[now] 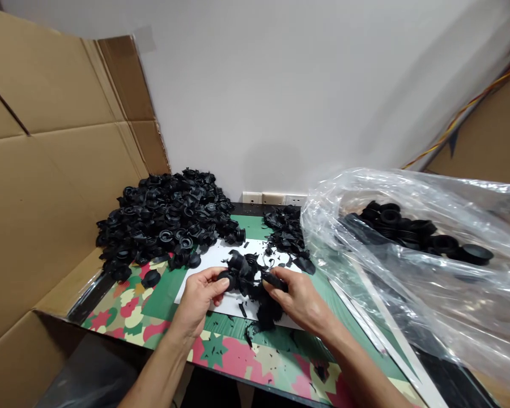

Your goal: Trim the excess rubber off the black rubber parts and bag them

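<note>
My left hand (199, 299) pinches a round black rubber part (226, 279) between thumb and fingers. My right hand (302, 297) is closed on a dark, elongated black piece (276, 281); its exact kind is hidden by the fingers. Between the hands lie several ribbed black rubber parts (239, 260) and thin scraps, over a white sheet (221, 255). More black trimmings (267, 313) gather below the right hand, near the sheet's front edge. A large heap of similar ribbed rubber parts (165, 215) rises at the back left.
Black rubber scraps (287, 229) are piled at the back of the table. At the right, a clear plastic bag (340, 187) holds black ribbed rings (408, 226). Tall cardboard (59, 141) walls the left side. Sockets (273, 199) sit on the wall behind. Pale strips (361, 317) lie at right.
</note>
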`<state>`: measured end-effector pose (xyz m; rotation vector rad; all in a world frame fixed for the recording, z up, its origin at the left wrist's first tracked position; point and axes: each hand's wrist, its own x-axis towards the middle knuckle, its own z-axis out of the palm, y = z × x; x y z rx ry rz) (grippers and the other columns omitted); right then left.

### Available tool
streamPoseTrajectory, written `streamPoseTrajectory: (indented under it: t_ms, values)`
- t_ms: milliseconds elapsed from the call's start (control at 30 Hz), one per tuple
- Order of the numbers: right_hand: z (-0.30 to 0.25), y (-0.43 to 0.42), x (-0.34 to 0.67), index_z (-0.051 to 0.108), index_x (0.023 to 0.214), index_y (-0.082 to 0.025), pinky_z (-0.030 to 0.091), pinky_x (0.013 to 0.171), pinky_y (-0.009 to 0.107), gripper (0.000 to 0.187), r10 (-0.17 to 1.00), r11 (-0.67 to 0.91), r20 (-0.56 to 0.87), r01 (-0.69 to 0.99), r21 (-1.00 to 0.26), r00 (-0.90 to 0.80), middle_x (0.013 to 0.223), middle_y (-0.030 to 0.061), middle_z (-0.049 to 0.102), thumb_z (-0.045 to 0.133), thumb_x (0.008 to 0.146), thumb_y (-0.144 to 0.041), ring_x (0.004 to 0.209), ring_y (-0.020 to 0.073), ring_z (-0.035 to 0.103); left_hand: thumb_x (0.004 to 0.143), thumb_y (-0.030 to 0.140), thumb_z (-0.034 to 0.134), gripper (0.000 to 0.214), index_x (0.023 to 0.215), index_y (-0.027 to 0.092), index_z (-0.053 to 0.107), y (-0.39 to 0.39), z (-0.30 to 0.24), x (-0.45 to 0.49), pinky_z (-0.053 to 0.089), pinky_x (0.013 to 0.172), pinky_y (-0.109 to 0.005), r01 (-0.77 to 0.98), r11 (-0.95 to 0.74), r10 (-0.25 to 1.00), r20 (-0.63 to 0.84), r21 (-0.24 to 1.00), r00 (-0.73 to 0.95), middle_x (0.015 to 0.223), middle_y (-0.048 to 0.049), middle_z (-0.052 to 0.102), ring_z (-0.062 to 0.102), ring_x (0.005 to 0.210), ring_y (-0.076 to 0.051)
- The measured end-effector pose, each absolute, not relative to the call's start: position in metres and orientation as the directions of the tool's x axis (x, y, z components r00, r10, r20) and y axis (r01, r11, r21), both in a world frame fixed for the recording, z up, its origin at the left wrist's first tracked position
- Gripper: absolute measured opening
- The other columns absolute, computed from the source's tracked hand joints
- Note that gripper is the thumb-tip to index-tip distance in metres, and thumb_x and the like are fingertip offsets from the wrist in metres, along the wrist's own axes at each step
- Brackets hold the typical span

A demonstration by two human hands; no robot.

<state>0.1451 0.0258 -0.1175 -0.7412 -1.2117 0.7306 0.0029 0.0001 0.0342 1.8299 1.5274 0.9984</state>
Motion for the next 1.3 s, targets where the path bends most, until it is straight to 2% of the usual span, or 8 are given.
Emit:
streamPoseTrajectory:
  t_ms: [200,267,433,567,733,933,1133,1300]
  values:
    - [-0.097,0.013,0.150,0.057,0.116,-0.016,0.043,0.092,0.022,0.035,0.352,0.928,0.838,-0.036,-0.371,0.416,0.117,0.0069,0.055,0.063,0.082,-0.020,0.107,0.0132,0.053,0.047,0.037,0.084,0.054,0.089,0.008,0.068,-0.005,0.032,0.016,0.033,0.045,-0.019,0.507,-0.078,0.995,0.038,0.859,0.089,0.078,-0.0074,0.056,0.048,0.051,-0.010]
    - [-0.092,0.015,0.146,0.058,0.120,-0.020,0.044,0.090,0.021,0.042,0.328,0.933,0.879,0.028,-0.359,0.345,0.125,0.0045,0.051,0.067,0.078,-0.018,0.107,0.0130,0.054,0.051,0.036,0.082,0.046,0.084,0.008,0.067,-0.005,0.031,0.019,0.033,0.046,-0.020,0.509,-0.118,0.985,0.034,0.853,0.171,0.076,-0.0075,0.055,0.048,0.052,-0.010]
    - [-0.098,0.030,0.132,0.067,0.095,-0.021,0.041,0.066,0.017,0.028,0.446,0.878,0.843,0.033,-0.477,0.301,0.090,-0.0030,0.063,0.056,0.075,-0.004,0.077,0.0085,0.059,0.056,0.035,0.080,0.045,0.087,0.005,0.068,-0.005,0.032,0.018,0.033,0.050,-0.018,0.570,-0.206,0.968,0.080,0.795,0.239,0.075,-0.0084,0.053,0.043,0.058,-0.008]
    - [-0.097,0.026,0.132,0.063,0.086,-0.016,0.029,0.053,0.023,0.020,0.272,0.840,0.921,0.398,-0.369,0.280,0.080,0.0002,0.057,0.048,0.078,-0.006,0.061,0.0102,0.048,0.057,0.035,0.080,0.053,0.099,0.006,0.064,-0.005,0.031,0.014,0.032,0.050,-0.018,0.555,-0.205,0.973,0.108,0.807,0.202,0.077,-0.0063,0.052,0.042,0.060,-0.008]
    - [-0.084,0.018,0.132,0.054,0.073,-0.014,0.022,0.054,0.027,0.019,0.077,0.775,0.960,0.589,-0.229,0.270,0.068,0.0020,0.049,0.041,0.084,-0.005,0.054,0.0143,0.034,0.052,0.035,0.077,0.043,0.077,0.007,0.056,-0.003,0.027,0.018,0.022,0.043,-0.017,0.557,-0.182,0.983,0.152,0.810,0.100,0.058,0.0002,0.043,0.033,0.047,-0.004]
    - [-0.080,0.032,0.125,0.058,0.077,-0.015,0.023,0.056,0.027,0.004,0.353,0.730,0.919,0.564,-0.387,0.174,0.075,0.0016,0.055,0.055,0.078,-0.014,0.057,0.0139,0.040,0.048,0.030,0.068,0.030,0.065,0.009,0.053,-0.004,0.028,0.030,0.019,0.039,-0.017,0.650,-0.213,0.970,0.239,0.730,0.051,0.048,0.0018,0.039,0.031,0.041,-0.005]
    - [-0.088,0.064,0.161,0.061,0.091,-0.011,0.027,0.057,0.025,0.017,0.667,0.481,0.677,0.514,-0.710,0.310,0.093,0.0063,0.061,0.055,0.075,-0.009,0.071,0.0167,0.053,0.047,0.023,0.071,0.030,0.069,0.007,0.059,-0.023,0.019,0.017,0.022,0.034,-0.016,0.627,0.104,0.950,-0.265,0.772,0.168,0.052,-0.0054,0.049,0.037,0.038,-0.007]
    - [-0.106,0.075,0.176,0.061,0.092,-0.015,0.041,0.071,0.027,0.018,0.698,0.531,0.626,0.334,-0.779,0.349,0.093,0.0014,0.062,0.056,0.075,-0.010,0.083,0.0174,0.058,0.057,0.034,0.081,0.048,0.092,0.010,0.059,-0.015,0.027,0.001,0.033,0.041,-0.016,0.522,-0.203,0.964,0.077,0.828,0.253,0.073,-0.0042,0.051,0.041,0.051,-0.006]
